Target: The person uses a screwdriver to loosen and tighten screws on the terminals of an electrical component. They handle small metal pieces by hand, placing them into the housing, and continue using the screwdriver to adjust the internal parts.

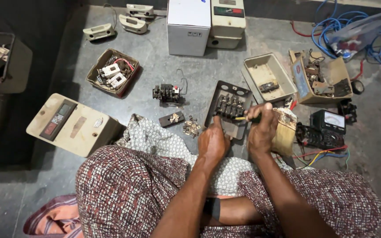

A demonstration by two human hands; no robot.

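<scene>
Cardboard box (112, 72), beige casing (267, 77) and meter (329, 121) ring the black panel (227, 109)

Floor (164, 66) is grey concrete, matt and rough. Dark metal backplate (225, 110) at centre looks dull and worn, carrying black plastic terminal blocks. Screwdriver (248, 118) in the right hand (263, 130) has a yellow-black plastic handle. Cream starter box (69, 125) at left looks like painted metal, scuffed. Cloth (155, 139) on the lap is patterned woven fabric. White box (189, 26) at top is smooth, slightly glossy.
</scene>
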